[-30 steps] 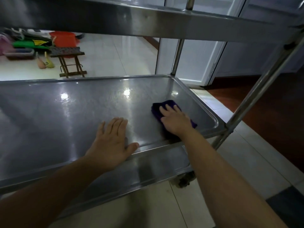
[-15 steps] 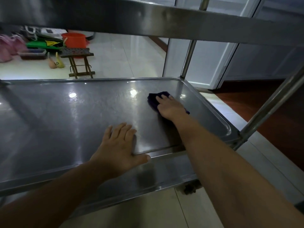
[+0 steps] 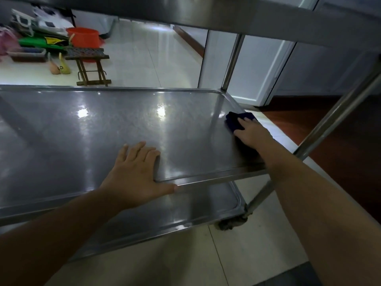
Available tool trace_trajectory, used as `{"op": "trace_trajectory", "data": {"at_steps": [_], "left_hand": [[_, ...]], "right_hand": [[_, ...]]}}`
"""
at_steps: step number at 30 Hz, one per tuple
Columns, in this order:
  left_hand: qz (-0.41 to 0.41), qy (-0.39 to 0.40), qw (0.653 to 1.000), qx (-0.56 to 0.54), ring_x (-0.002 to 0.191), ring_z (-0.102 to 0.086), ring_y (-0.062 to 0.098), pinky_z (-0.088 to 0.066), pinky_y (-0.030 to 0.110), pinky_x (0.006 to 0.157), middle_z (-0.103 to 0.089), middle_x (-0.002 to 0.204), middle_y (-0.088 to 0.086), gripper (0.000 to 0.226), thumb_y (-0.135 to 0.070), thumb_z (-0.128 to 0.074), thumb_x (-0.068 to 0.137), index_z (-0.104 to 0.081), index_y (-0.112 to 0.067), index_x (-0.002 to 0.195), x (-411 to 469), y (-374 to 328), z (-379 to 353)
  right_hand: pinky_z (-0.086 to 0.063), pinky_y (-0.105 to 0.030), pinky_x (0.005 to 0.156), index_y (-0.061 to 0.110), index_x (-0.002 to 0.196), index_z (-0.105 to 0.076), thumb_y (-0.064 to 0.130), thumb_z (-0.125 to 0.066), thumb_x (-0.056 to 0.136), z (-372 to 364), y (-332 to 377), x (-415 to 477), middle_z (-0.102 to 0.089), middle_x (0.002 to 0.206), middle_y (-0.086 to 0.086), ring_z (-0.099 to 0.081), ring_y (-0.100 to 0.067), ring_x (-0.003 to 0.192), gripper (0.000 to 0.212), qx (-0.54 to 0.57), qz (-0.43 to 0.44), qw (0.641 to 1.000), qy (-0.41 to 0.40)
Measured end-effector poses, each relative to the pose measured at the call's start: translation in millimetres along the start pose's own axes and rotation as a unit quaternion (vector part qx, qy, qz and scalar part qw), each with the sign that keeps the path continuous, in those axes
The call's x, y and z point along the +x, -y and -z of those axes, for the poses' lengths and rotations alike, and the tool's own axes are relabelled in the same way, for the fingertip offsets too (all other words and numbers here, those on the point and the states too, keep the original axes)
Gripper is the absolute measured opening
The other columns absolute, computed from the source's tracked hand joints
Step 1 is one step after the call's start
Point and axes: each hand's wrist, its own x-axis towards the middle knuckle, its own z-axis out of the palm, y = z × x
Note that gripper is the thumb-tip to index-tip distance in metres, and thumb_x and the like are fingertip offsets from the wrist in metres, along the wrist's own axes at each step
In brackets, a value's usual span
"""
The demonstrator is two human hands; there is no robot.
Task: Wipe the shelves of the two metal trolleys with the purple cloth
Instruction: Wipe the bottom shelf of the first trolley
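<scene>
A metal trolley fills the view; its middle shelf (image 3: 115, 124) is shiny steel with a raised rim. The purple cloth (image 3: 235, 121) lies bunched at the shelf's far right corner, against the rim. My right hand (image 3: 250, 133) presses flat on the cloth with straight fingers, covering its near part. Resting palm down on the shelf's near edge, my left hand (image 3: 138, 174) has its fingers spread and its thumb along the rim. A lower shelf (image 3: 185, 211) shows below, and the top shelf (image 3: 206, 15) hangs overhead.
Trolley posts stand at the back right (image 3: 229, 60) and near right (image 3: 338, 112). A caster (image 3: 231, 222) sits on the tiled floor. Behind the trolley are a small wooden stool (image 3: 88, 58), an orange bucket (image 3: 83, 37) and piled items at the back left.
My right hand has slid the cloth away from me and rightwards, from the shelf's near right area to its far right corner. My left hand stays planted on the near edge.
</scene>
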Motion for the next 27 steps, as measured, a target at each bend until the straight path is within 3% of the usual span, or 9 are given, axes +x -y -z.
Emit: {"op": "trace_trajectory", "data": {"at_steps": [5, 12, 18, 20, 23, 27], "left_hand": [[-0.003, -0.002, 1.000, 0.002, 0.145, 0.002, 0.020, 0.007, 0.043, 0.117, -0.017, 0.156, -0.001, 0.134, -0.099, 0.013, 0.041, -0.021, -0.022, 0.146, -3, -6, 4], [0.006, -0.006, 1.000, 0.010, 0.145, -0.001, 0.021, 0.002, 0.047, 0.118, -0.022, 0.153, -0.002, 0.133, -0.099, 0.011, 0.039, -0.027, -0.023, 0.142, -6, -9, 6], [0.005, -0.011, 1.000, 0.022, 0.145, -0.003, 0.020, 0.001, 0.045, 0.118, -0.024, 0.152, -0.001, 0.135, -0.100, 0.011, 0.039, -0.030, -0.021, 0.141, -5, -10, 5], [0.003, -0.012, 1.000, 0.025, 0.145, -0.004, 0.021, 0.001, 0.045, 0.118, -0.025, 0.152, -0.001, 0.136, -0.100, 0.012, 0.039, -0.031, -0.021, 0.141, -5, -11, 4], [0.005, -0.013, 1.000, 0.016, 0.144, -0.006, 0.021, 0.001, 0.043, 0.117, -0.026, 0.151, 0.001, 0.138, -0.101, 0.010, 0.037, -0.032, -0.019, 0.141, -5, -11, 4], [0.003, -0.021, 1.000, 0.002, 0.144, -0.011, 0.023, -0.002, 0.043, 0.116, -0.031, 0.149, 0.003, 0.135, -0.102, 0.003, 0.041, -0.036, -0.018, 0.139, -5, -11, 1]], "right_hand": [[-0.014, -0.035, 0.117, 0.016, 0.152, -0.023, 0.027, -0.036, 0.099, 2, -23, -46, -0.017, 0.160, -0.006, -0.014, -0.026, 0.146, 0.055, 0.007, 0.000, 1.000, -0.005], [-0.037, -0.038, 0.106, 0.009, 0.140, -0.044, 0.021, -0.038, 0.099, -7, -31, -117, -0.048, 0.142, -0.009, -0.045, -0.028, 0.124, 0.044, 0.066, -0.022, 0.996, -0.051], [-0.024, -0.036, 0.113, 0.013, 0.133, -0.055, 0.028, -0.041, 0.095, -44, 3, -162, -0.053, 0.139, -0.006, -0.037, -0.025, 0.133, 0.043, 0.101, 0.024, 0.977, -0.189], [-0.025, -0.037, 0.111, 0.014, 0.131, -0.057, 0.033, -0.034, 0.089, -53, 34, -174, -0.056, 0.136, -0.005, -0.040, -0.025, 0.131, 0.052, 0.090, 0.072, 0.974, -0.198], [-0.030, -0.042, 0.109, 0.017, 0.127, -0.059, 0.034, -0.037, 0.088, -70, 72, -191, -0.060, 0.129, -0.003, -0.044, -0.024, 0.127, 0.048, 0.112, 0.139, 0.959, -0.220], [-0.030, -0.041, 0.110, 0.019, 0.128, -0.056, 0.034, -0.042, 0.087, -79, 53, -185, -0.058, 0.129, -0.001, -0.041, -0.019, 0.125, 0.047, 0.097, 0.198, 0.943, -0.250]]}}
